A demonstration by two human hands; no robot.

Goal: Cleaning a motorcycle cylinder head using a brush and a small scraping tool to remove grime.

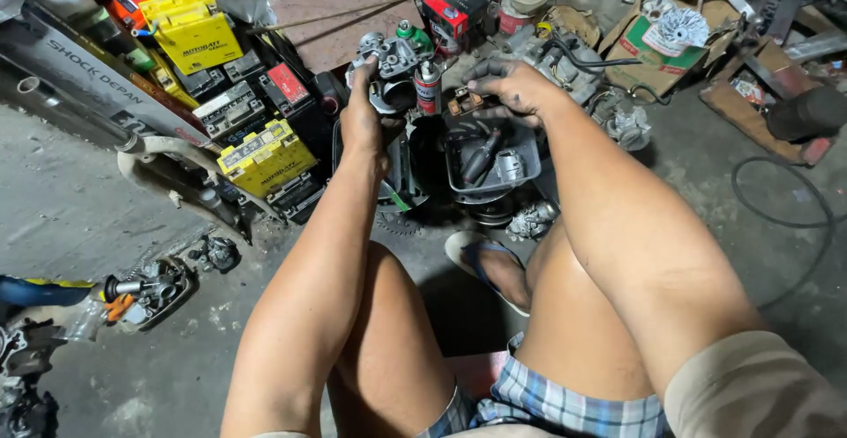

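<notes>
Holding a grey cast-metal carburetor body up in front of the knees, left hand wrapped round its lower part, thumb side up. Right hand, greasy, pinches a small brown-and-metal part just right of the carburetor, fingers curled on it.

Carburetor looks heavy for its size, rigid, oily so likely slippery; thin ports and fittings on top seem the fragile bits. Best hold is probably the solid lower body, as the left hand has it. Small part looks light and easy to drop.

Between the hands stands a small red-and-white spray can. Just below the right hand, a dark plastic tray with a black-handled tool and small metal pieces. A blue-strapped sandal on the foot sits nearer the body.

Left of the left hand: stacked yellow rectangular boxes with dark lettering, black battery blocks with red and white labels between them. Further left, a long silver-grey flat pack with dark print, lying slanted. Beyond the hands, a red-and-black box. Beyond the right hand, an open brown cardboard carton with a green-and-white label and a metal finned wheel on it.
</notes>
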